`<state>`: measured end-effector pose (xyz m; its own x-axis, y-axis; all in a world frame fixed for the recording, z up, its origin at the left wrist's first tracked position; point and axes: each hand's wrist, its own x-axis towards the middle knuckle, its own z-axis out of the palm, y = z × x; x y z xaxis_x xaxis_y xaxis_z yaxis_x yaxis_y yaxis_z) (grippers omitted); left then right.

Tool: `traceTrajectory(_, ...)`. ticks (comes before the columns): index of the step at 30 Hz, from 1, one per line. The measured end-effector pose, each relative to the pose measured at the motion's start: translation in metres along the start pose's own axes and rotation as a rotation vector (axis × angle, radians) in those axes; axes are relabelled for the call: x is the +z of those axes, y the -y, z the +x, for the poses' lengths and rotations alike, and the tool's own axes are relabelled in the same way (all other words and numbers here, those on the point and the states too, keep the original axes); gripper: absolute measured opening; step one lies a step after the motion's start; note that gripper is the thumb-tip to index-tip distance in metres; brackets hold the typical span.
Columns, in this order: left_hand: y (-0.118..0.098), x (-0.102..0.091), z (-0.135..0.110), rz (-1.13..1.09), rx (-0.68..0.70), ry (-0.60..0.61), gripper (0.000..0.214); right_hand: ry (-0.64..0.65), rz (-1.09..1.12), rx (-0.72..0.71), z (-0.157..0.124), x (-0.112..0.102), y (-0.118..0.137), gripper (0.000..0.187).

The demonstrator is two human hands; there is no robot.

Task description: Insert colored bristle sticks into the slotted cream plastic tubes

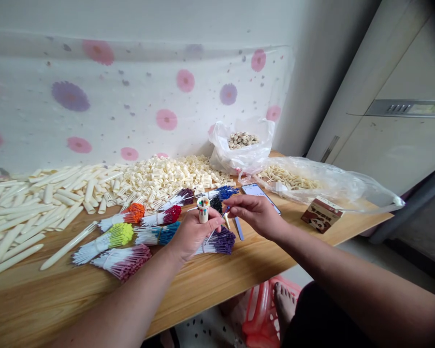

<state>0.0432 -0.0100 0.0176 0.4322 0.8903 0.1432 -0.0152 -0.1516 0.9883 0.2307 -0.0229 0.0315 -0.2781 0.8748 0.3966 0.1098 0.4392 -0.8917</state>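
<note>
My left hand is closed around a short white pen holder held upright, with several coloured refill tips showing at its top. My right hand pinches a thin refill with a blue tip just to the right of the holder. Both hands hover over bundles of coloured pen refills: purple, red, orange, yellow-green, blue and pink.
Cream pen barrels and a heap of small white parts cover the wooden table. Two plastic bags, a phone and a small carton lie at the right. Below the table edge are a red stool and a bare foot.
</note>
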Motion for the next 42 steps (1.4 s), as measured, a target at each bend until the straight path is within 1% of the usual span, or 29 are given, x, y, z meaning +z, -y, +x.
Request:
traceTrajectory(2,0.001,-0.001,-0.001,-0.035,-0.004,0.052,0.016,0.063,0.002,-0.060,0.000,0.000,0.003,0.018)
traceTrajectory(4,0.003,-0.002,-0.001,-0.041,0.006,0.094,0.018,0.089,-0.029,-0.128,0.001,-0.001,0.007,0.015)
traceTrajectory(5,0.003,-0.003,-0.001,-0.030,0.023,0.093,0.019,0.088,-0.051,-0.151,0.001,-0.002,0.011,0.014)
traceTrajectory(7,0.004,-0.005,0.000,0.040,0.092,0.026,0.022,0.055,-0.107,-0.185,0.000,-0.005,0.020,0.016)
traceTrajectory(9,0.003,-0.008,0.002,0.153,0.183,-0.108,0.022,-0.015,-0.197,-0.241,-0.003,-0.011,0.036,0.014)
traceTrajectory(11,0.002,-0.011,0.003,0.253,0.255,-0.231,0.021,-0.129,-0.322,-0.365,-0.011,-0.016,0.056,0.006)
traceTrajectory(12,0.001,-0.012,0.003,0.289,0.282,-0.266,0.021,-0.195,-0.384,-0.447,-0.016,-0.018,0.068,0.004)
traceTrajectory(13,0.000,-0.013,0.003,0.317,0.306,-0.284,0.021,-0.252,-0.437,-0.517,-0.022,-0.019,0.079,0.010)
traceTrajectory(14,-0.001,-0.013,0.002,0.342,0.331,-0.290,0.021,-0.281,-0.487,-0.579,-0.027,-0.019,0.090,0.015)
traceTrajectory(16,-0.003,-0.013,0.001,0.385,0.383,-0.277,0.020,-0.230,-0.580,-0.624,-0.037,-0.017,0.107,0.021)
traceTrajectory(19,-0.004,-0.011,0.001,0.408,0.457,-0.250,0.016,-0.092,-0.704,-0.630,-0.042,-0.011,0.121,0.015)
traceTrajectory(23,-0.004,-0.011,0.002,0.450,0.489,-0.216,0.014,-0.045,-0.784,-0.674,-0.038,-0.004,0.122,0.012)
traceTrajectory(27,-0.006,-0.010,0.001,0.478,0.476,-0.199,0.013,0.010,-0.787,-0.665,-0.034,0.001,0.120,0.013)
traceTrajectory(33,-0.002,-0.012,0.001,0.475,0.487,-0.189,0.010,0.000,-0.758,-0.677,-0.033,0.011,0.109,0.020)
traceTrajectory(38,0.002,-0.012,0.003,0.484,0.562,-0.181,0.009,-0.006,-0.751,-0.724,-0.029,0.015,0.101,0.019)
traceTrajectory(42,0.002,-0.013,0.004,0.488,0.579,-0.200,0.007,-0.037,-0.734,-0.708,-0.028,0.015,0.101,0.020)
